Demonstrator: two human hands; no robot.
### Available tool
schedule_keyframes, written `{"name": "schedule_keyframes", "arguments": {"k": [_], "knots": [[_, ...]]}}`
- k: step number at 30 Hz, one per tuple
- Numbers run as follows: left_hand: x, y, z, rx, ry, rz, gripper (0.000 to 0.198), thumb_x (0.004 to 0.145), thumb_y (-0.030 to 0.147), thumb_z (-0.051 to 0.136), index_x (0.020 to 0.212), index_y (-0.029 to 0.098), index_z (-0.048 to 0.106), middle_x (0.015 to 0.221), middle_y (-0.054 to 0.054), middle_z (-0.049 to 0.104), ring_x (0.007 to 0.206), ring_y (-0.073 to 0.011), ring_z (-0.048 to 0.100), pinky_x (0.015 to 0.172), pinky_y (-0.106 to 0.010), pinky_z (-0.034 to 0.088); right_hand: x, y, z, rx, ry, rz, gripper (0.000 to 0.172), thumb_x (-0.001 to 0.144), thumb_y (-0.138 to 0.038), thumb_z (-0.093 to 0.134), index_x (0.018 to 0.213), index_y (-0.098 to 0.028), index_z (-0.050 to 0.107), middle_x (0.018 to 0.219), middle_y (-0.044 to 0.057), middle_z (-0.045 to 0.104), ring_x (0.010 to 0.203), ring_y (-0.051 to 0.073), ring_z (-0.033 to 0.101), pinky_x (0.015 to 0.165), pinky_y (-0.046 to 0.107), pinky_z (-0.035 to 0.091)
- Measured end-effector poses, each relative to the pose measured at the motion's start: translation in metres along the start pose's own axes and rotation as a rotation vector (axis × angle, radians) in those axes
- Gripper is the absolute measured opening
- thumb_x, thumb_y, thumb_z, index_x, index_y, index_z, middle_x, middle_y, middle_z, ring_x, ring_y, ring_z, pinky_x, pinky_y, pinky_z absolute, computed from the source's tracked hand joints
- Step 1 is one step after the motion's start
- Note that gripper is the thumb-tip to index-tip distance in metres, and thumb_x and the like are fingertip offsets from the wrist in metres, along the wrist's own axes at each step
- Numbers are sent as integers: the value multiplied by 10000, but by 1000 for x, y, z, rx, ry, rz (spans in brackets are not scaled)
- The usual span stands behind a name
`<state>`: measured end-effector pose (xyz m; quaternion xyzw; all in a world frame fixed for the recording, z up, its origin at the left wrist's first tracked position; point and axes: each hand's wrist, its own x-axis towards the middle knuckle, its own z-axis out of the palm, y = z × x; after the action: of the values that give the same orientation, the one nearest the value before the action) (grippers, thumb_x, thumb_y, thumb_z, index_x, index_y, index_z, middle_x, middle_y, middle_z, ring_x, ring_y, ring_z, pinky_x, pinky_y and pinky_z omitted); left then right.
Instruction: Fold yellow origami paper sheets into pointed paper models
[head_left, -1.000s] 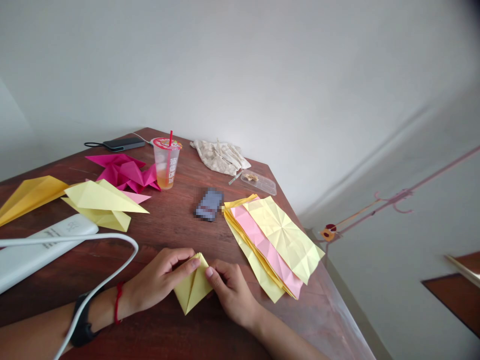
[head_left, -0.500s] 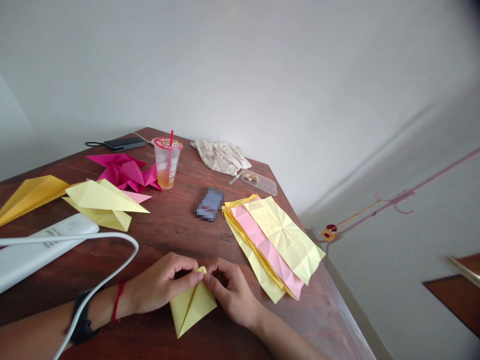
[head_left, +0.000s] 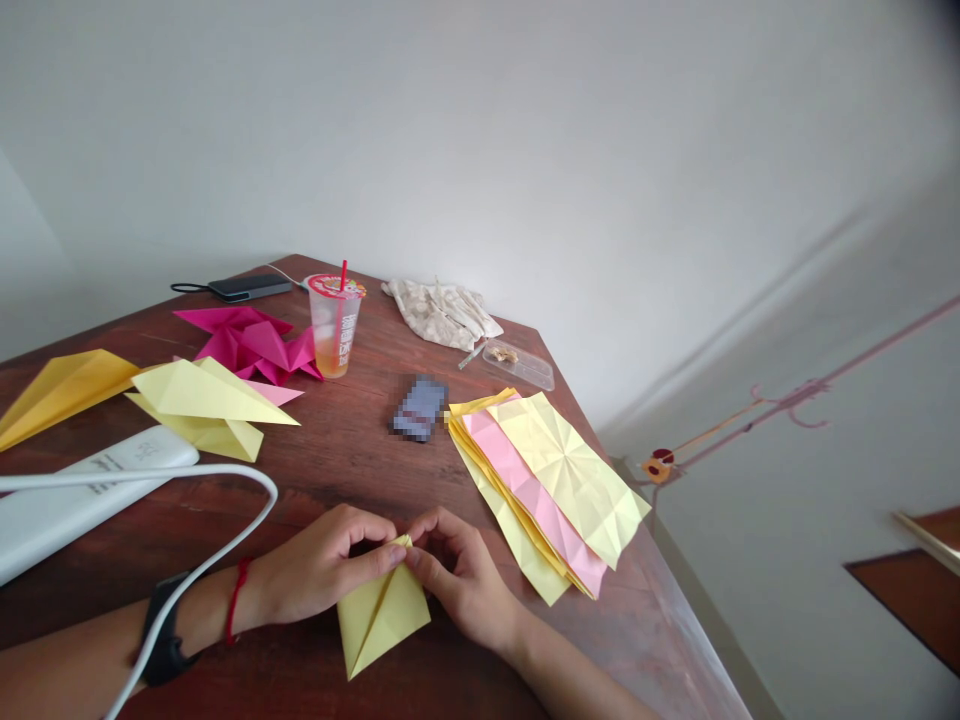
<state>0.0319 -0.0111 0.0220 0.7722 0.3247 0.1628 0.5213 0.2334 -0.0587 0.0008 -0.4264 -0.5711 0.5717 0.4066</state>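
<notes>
Between my hands is a pale yellow piece of folded paper [head_left: 386, 622], kite-shaped, with a crease running down its middle. My left hand [head_left: 326, 565] pinches it near the top corner, thumb in front and index finger curled behind. From the other side, my right hand [head_left: 459, 578] pinches the same corner between thumb and index finger. Both thumbs nearly meet at the tip. The paper's lower point hangs free toward me, and the fingers partly hide its top edges.
Creased yellow and pink sheets [head_left: 566, 470] lie to the right. Behind are a phone [head_left: 418, 408], a drink cup [head_left: 335, 325], a cloth [head_left: 442, 312] and a plastic tray [head_left: 532, 369]. Folded magenta paper [head_left: 255, 345] and yellow paper [head_left: 210, 390] sit left, near a white cable [head_left: 225, 545].
The folded paper's lower point has shifted slightly left and down. My right index finger has lifted a little at the top corner; my left hand stays almost still.
</notes>
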Motion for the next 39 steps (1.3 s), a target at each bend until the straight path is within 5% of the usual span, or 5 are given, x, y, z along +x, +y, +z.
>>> {"name": "schedule_keyframes", "arguments": {"k": [9,22,39], "knots": [[-1,-8,2,115,-130,20,463,967,526,466,705,152,544,672,31,463,646,-118,421,592,-234,286,0,3,-4,-75,-48,-84,216,906,-371,678,867,-177,592,766,-10,558,686,114,472,632,239,379],[0,0,-1,56,-154,-33,450,946,491,500,643,160,460,628,37,354,608,-111,337,558,-241,243,1,3,-9,-72,-90,-30,274,868,-405,714,850,-170,573,768,-4,552,676,122,492,623,247,392],[0,-1,-3,-13,-138,-44,415,936,471,520,740,133,658,668,13,506,637,-128,443,564,-223,282,4,0,-3,-44,-51,78,402,847,-538,690,771,-159,578,654,-9,573,589,116,554,553,229,447]]}}
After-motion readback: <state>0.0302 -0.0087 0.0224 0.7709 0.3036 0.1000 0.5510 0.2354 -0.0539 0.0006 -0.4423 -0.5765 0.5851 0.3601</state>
